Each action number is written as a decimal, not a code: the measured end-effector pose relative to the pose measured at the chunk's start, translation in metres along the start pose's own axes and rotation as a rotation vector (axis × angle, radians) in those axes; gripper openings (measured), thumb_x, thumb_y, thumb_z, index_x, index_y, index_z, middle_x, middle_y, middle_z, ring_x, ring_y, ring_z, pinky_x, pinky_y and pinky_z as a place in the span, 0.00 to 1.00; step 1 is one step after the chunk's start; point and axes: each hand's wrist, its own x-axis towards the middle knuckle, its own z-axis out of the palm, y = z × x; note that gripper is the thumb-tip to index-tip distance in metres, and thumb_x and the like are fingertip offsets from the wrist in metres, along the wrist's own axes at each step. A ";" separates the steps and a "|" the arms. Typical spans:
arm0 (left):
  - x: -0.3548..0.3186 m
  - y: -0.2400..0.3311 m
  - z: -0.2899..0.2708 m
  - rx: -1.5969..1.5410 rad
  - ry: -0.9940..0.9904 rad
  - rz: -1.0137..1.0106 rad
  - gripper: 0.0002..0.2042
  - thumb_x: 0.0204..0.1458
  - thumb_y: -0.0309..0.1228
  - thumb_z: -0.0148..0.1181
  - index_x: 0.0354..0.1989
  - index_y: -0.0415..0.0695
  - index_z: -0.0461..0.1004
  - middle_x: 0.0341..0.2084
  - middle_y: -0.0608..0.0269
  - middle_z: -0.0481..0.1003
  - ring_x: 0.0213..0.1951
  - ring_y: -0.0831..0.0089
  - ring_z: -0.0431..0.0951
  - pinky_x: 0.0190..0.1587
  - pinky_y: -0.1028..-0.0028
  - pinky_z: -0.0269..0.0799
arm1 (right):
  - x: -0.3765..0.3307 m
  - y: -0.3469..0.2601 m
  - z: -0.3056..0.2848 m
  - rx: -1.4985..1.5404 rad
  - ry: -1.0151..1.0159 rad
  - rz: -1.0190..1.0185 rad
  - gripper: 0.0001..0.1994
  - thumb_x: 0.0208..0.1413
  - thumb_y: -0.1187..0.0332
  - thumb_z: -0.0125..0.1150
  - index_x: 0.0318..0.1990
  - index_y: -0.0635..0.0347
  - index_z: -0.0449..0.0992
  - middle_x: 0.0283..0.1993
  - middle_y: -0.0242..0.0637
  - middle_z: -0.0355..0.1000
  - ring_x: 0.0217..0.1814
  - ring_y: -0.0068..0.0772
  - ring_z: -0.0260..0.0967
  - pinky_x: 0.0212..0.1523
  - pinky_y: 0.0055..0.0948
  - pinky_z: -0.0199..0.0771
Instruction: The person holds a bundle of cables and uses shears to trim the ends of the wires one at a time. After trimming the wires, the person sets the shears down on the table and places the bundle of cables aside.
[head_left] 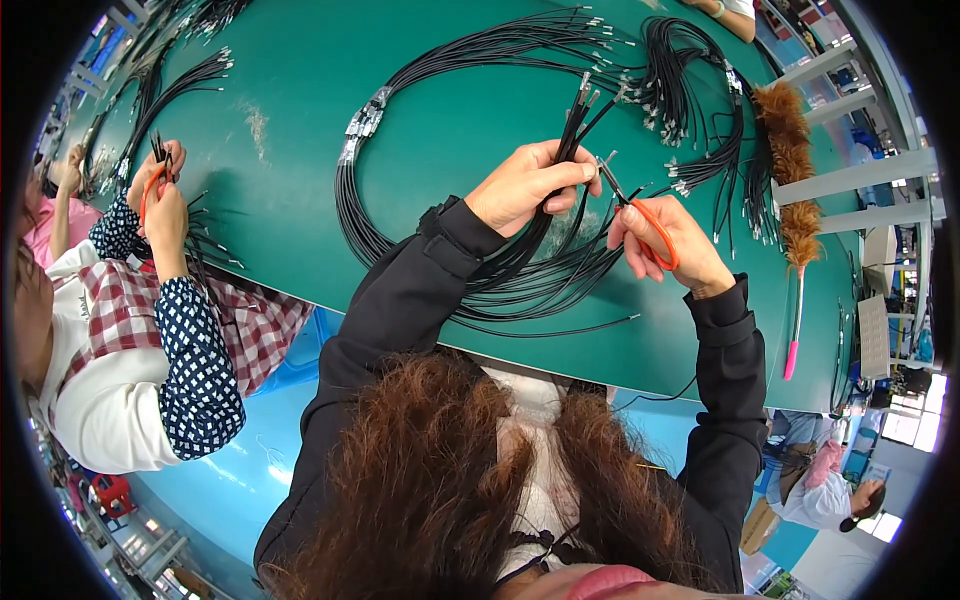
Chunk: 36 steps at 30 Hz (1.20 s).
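Observation:
My left hand [540, 185] is closed round a bunch of black cables [576, 125], whose ends stick up past the fingers. In my right hand [672, 240] is a pair of scissors [655, 233] with orange handles, the fingers wrapped round the grips. Its blades point up and left, close beside the fingers of my left hand and the cable ends. Below both hands the held cables run into a large loose coil of black cables [350, 195] on the green table. Silvery connectors [367, 120] are bunched on the coil's left side.
More black cables [680, 75] with pale tips lie at the upper right of the green table [290, 120]. Beside them is a brown feather duster [785, 150] with a pink handle end. On the left a co-worker [130, 340] holds orange-handled scissors and cables.

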 end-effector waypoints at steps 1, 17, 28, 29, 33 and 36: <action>0.000 0.000 0.000 0.001 0.001 0.001 0.05 0.56 0.31 0.54 0.35 0.43 0.69 0.31 0.62 0.73 0.20 0.85 0.60 0.23 0.84 0.55 | 0.000 0.000 0.000 0.021 -0.014 -0.013 0.23 0.64 0.56 0.43 0.26 0.69 0.72 0.11 0.34 0.66 0.07 0.16 0.54 0.10 0.15 0.53; 0.001 -0.001 -0.003 -0.026 -0.011 0.002 0.05 0.56 0.30 0.53 0.36 0.43 0.69 0.31 0.63 0.72 0.20 0.85 0.60 0.23 0.84 0.55 | 0.003 -0.002 -0.003 0.070 -0.035 0.022 0.24 0.62 0.54 0.48 0.22 0.66 0.71 0.10 0.33 0.65 0.05 0.16 0.53 0.09 0.16 0.52; 0.003 -0.004 -0.007 -0.058 0.030 -0.010 0.05 0.56 0.30 0.53 0.37 0.42 0.69 0.30 0.64 0.72 0.20 0.86 0.60 0.22 0.84 0.55 | 0.008 -0.005 0.003 -0.010 0.037 0.081 0.24 0.61 0.52 0.49 0.22 0.64 0.71 0.09 0.32 0.65 0.06 0.16 0.55 0.09 0.15 0.52; 0.003 -0.004 -0.006 -0.065 0.035 -0.013 0.05 0.56 0.30 0.53 0.37 0.42 0.69 0.30 0.64 0.72 0.20 0.86 0.60 0.23 0.84 0.55 | 0.007 -0.005 0.005 -0.011 0.052 0.080 0.24 0.61 0.51 0.49 0.23 0.64 0.71 0.09 0.32 0.65 0.06 0.16 0.55 0.10 0.15 0.52; 0.005 -0.004 -0.006 -0.055 0.035 -0.003 0.06 0.56 0.30 0.53 0.37 0.42 0.70 0.30 0.64 0.72 0.20 0.85 0.60 0.23 0.84 0.55 | 0.006 -0.001 0.007 0.024 0.051 0.058 0.26 0.63 0.51 0.42 0.24 0.66 0.71 0.11 0.33 0.65 0.07 0.18 0.55 0.10 0.16 0.53; 0.005 -0.003 -0.007 -0.058 0.019 -0.001 0.06 0.56 0.30 0.54 0.37 0.42 0.70 0.31 0.63 0.73 0.20 0.85 0.60 0.23 0.84 0.55 | 0.004 -0.004 0.011 0.041 0.063 0.065 0.28 0.63 0.48 0.39 0.25 0.66 0.70 0.12 0.34 0.66 0.08 0.19 0.56 0.11 0.17 0.54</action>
